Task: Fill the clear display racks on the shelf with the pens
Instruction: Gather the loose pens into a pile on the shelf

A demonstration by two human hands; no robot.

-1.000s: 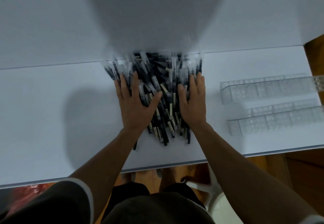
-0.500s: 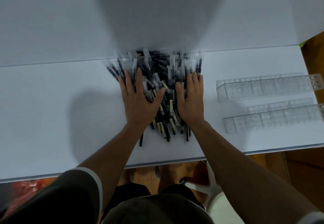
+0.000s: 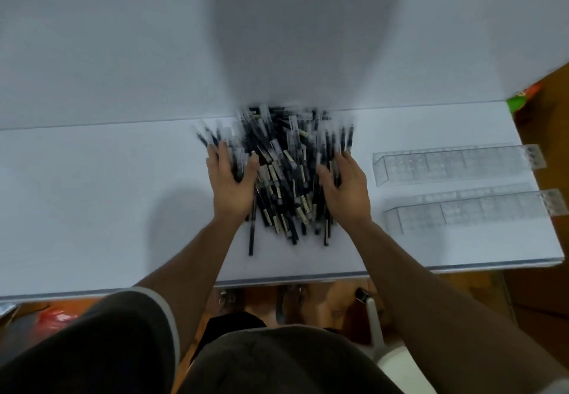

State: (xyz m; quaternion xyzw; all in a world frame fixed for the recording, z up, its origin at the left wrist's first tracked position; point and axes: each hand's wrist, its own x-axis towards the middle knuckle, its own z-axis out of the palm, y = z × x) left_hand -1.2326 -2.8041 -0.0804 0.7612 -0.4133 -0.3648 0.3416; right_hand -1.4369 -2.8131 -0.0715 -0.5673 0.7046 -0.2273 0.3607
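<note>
1. Both hands are in at the heap of black-and-clear plastic pens (image 3: 286, 178), piled mid-way along the flat white shelf (image 3: 92, 193).
2. The left hand (image 3: 231, 187) flanks the heap's left side and the right hand (image 3: 346, 187) its right. Fingers dig in, but through the blur I can't tell whether either has closed on pens.
3. My read: gathering a bunch.
4. Next up: lift a manageable bunch, align the pens, and carry them right to the two long clear plastic display racks (image 3: 455, 162), which show no pens yet.
</note>
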